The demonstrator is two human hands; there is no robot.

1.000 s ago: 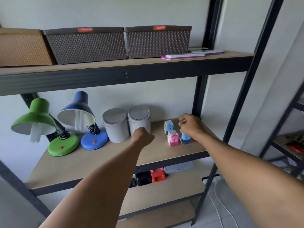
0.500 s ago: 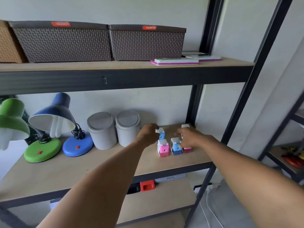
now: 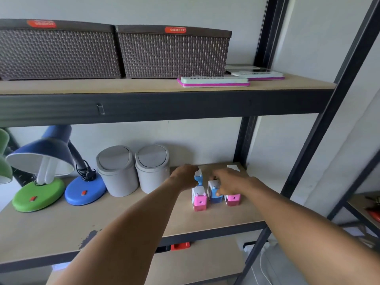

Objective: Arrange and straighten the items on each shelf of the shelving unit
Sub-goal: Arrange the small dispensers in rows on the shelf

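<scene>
Hands worked among small toy-like boxes on the middle shelf (image 3: 61,229). The left hand (image 3: 185,177) had its grip closed around a blue box (image 3: 198,178) at the back. The right hand (image 3: 228,182) pinched another blue box (image 3: 214,194), between a free-standing pink box (image 3: 199,199) and a second pink box (image 3: 233,200). Two grey swing-lid bins (image 3: 152,169) stood just left.
</scene>
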